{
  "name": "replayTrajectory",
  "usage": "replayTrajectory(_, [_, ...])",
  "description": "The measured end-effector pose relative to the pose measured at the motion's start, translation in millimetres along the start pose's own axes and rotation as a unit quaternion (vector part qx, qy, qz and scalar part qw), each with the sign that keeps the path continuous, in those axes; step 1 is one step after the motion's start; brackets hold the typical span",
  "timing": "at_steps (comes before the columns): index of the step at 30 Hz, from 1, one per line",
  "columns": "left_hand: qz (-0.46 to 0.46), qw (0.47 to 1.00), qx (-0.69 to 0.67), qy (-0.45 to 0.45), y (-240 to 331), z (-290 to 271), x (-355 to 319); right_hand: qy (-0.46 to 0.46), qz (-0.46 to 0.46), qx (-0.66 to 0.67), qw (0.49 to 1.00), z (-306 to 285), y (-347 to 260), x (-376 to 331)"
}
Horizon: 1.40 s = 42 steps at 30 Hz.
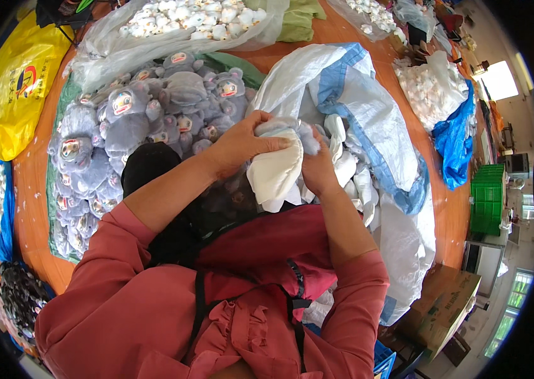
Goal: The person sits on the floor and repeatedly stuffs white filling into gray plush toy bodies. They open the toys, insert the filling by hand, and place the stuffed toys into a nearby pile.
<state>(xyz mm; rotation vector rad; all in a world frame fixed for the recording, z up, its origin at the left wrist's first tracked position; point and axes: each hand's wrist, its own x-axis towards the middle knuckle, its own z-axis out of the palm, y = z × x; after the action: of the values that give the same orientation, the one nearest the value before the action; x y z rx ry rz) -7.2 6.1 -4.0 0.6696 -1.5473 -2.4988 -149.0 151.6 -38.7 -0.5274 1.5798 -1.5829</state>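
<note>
Between my hands is an unstuffed plush toy skin [274, 169], cream cloth on most of its visible side with fluffy grey fur at the top and right. My left hand [240, 146] grips its upper left edge, with the thumb lying across the cloth. On the other side my right hand [318, 165] is closed on the grey furry part; some of its fingers are hidden. Just beyond and to the right, a white woven sack [377, 136] with blue bands gapes open. Similar white and grey cloth pieces [347, 167] fill its mouth.
A heap of grey plush toys [129, 106] lies on green sheeting at the left. Clear plastic with small white pieces [207, 19] is at the far side. To the right are another white heap [428, 88], a green crate [488, 192] and a cardboard box [440, 306]. A yellow bag [20, 82] lies far left.
</note>
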Motion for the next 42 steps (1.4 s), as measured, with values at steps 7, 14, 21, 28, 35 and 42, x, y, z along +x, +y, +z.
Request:
replayTrajectory(7, [-0.025,0.996,0.086,0.028,2,4,-6,-0.019,0.035,0.068,0.997,5,11,2])
replayTrajectory(14, [0.130,0.929,0.348,0.012,-6,5,-18,-0.074,0.087,0.165,0.980,-14,23,18])
replayTrajectory(21, [0.002,0.953,0.302,-0.020,-1,11,-20,-0.085,0.108,-0.005,0.991,-11,-1,6])
replayTrajectory(28, [-0.037,0.997,0.063,0.010,-10,6,-12,-0.016,-0.095,-0.118,0.988,-13,-15,1])
replayTrajectory(35, [-0.064,0.996,0.055,0.021,-17,2,-7,-0.001,-0.141,-0.218,0.966,-3,-23,-9])
replayTrajectory(42, [-0.073,0.997,0.039,0.011,-21,1,-6,-0.010,-0.148,-0.236,0.960,4,-29,-11])
